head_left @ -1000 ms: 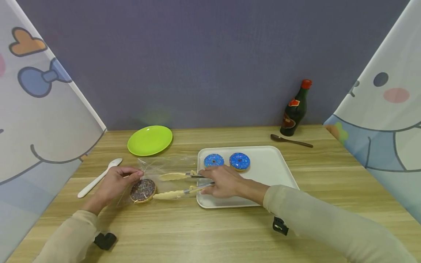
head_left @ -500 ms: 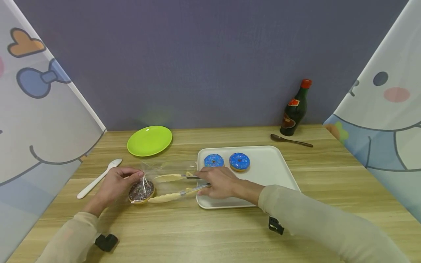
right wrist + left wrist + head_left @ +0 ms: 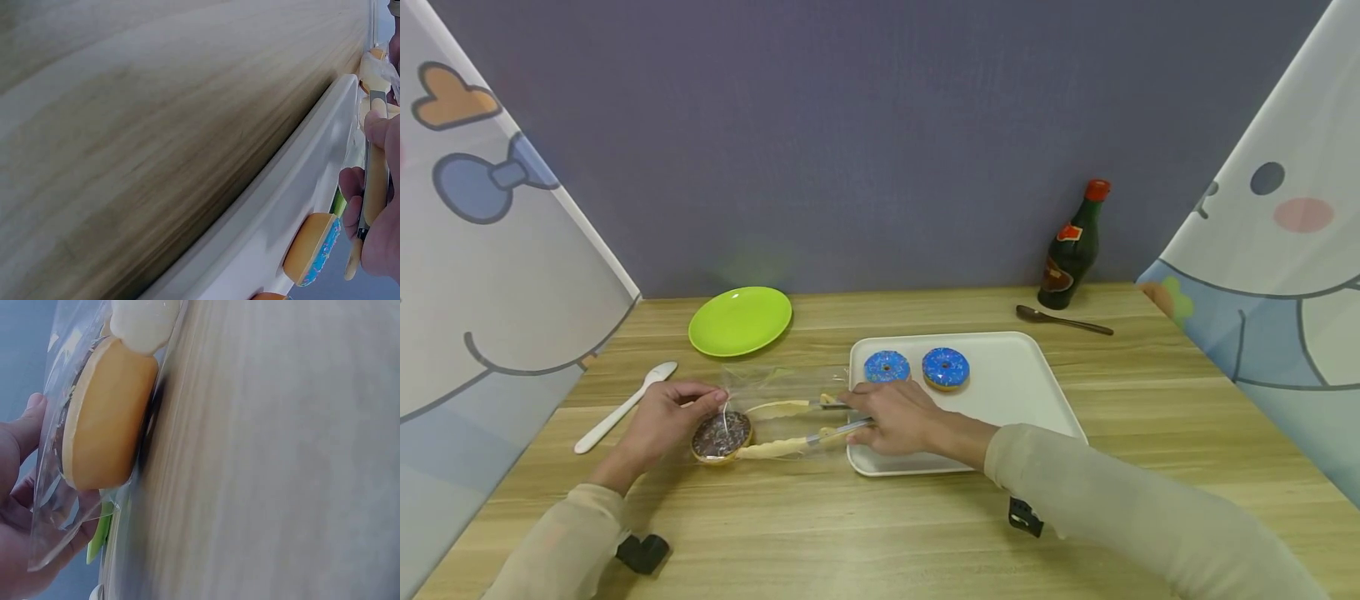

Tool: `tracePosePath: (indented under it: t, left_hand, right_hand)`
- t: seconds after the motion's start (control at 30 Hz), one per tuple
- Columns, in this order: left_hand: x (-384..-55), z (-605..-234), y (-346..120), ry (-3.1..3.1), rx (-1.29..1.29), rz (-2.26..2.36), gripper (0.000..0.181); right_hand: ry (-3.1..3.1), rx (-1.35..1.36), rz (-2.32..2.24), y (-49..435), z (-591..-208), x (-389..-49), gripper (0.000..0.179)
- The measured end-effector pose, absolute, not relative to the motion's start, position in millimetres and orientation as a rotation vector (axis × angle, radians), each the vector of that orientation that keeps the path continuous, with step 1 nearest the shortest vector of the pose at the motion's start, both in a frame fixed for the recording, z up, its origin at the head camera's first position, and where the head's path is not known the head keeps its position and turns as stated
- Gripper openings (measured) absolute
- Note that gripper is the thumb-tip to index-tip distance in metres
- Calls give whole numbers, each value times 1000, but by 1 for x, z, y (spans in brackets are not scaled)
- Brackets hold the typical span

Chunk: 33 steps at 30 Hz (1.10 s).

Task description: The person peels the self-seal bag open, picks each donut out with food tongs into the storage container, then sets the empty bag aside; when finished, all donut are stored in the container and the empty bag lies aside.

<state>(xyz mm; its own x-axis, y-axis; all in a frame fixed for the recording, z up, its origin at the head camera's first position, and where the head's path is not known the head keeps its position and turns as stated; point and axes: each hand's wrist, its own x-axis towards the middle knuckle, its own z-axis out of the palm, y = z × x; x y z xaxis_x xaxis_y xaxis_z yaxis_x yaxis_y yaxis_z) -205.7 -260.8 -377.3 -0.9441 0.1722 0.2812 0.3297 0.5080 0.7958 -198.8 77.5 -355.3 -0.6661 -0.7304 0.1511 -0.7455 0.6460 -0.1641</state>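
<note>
My left hand (image 3: 673,415) pinches the edge of a clear plastic bag (image 3: 786,382) between thumb and fingers. Inside the bag, at its left end, lies a chocolate-topped doughnut (image 3: 721,435) with sprinkles; its orange-tan side (image 3: 109,419) fills part of the left wrist view. My right hand (image 3: 897,417) holds a pair of tongs (image 3: 376,181) with metal arms and cream tips. Those tips (image 3: 775,448) reach left into the bag, spread apart, the nearer one against or very close to the doughnut. Whether the farther tip touches it, I cannot tell.
A white tray (image 3: 1022,408) lies under my right hand, bearing two blue doughnuts (image 3: 946,368). Farther back are a green plate (image 3: 741,321), a dark spoon (image 3: 1063,321) and a red-capped bottle (image 3: 1070,250). A white plastic knife or spreader (image 3: 625,408) lies beside my left hand.
The right hand and tongs have moved slightly left, deeper into the bag. The chocolate doughnut has shifted a little left, and plastic film now shines over its top. The left hand stays put.
</note>
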Motion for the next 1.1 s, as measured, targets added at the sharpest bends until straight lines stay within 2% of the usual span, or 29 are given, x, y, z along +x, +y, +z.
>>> tracePosePath:
  t: [0.67, 1.1]
  left_hand:
    - [-208, -378, -270, -2593, -435, -1267, 9]
    - [-204, -377, -275, -2596, -417, -1343, 15]
  right_hand:
    - [-2717, 1098, 373, 93, -365, -182, 51]
    - [-2698, 1016, 468, 122, -367, -163, 49]
